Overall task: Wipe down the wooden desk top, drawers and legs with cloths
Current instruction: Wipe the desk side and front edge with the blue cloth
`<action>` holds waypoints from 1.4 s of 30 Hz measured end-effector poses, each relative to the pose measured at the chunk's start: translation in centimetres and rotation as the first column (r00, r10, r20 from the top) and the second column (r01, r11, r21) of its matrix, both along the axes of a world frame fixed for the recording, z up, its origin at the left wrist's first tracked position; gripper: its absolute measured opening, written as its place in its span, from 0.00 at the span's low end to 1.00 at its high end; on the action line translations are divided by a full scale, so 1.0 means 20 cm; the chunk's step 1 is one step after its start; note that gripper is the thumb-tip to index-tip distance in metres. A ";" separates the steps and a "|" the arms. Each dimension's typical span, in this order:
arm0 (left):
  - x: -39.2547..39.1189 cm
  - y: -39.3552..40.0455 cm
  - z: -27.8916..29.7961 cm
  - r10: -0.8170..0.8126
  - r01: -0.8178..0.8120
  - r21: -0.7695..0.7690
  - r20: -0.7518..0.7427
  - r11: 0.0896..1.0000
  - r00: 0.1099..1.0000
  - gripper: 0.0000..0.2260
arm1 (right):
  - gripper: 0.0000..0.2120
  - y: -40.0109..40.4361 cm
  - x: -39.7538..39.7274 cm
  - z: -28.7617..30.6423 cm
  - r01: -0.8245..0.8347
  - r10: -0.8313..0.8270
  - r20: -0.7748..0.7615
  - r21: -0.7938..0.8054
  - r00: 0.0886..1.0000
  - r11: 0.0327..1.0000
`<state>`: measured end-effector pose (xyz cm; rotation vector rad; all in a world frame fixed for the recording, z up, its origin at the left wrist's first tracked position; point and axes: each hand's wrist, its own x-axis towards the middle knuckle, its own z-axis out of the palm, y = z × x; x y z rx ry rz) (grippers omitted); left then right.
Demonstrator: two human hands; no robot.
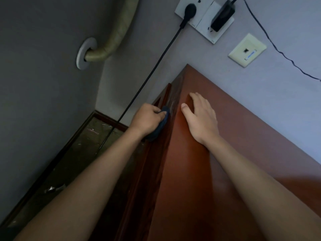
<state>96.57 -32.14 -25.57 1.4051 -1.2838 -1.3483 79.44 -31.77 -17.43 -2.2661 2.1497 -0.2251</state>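
Observation:
The reddish-brown wooden desk top [234, 153] fills the right and lower middle of the view, its corner against the wall. My left hand [147, 119] grips a dark blue cloth [160, 125] and presses it against the desk's left side panel [166, 105], just below the top edge. My right hand [199, 117] lies flat on the desk top near that edge, fingers spread, holding nothing. A pale smear shows on the side panel just above the cloth.
A black cable [152, 70] runs from a wall socket [192, 11] down beside the desk to the floor. A second plug [221, 16], a data socket [246, 49] and a taped pipe [112, 35] are on the walls. Dusty dark floor [69, 162] lies left.

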 end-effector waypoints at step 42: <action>0.09 0.25 0.02 -0.128 0.095 -0.204 -0.155 0.974 0.980 0.13 | 0.35 -0.01 0.00 -0.01 -0.017 0.017 -0.011 -0.035 1.000 0.999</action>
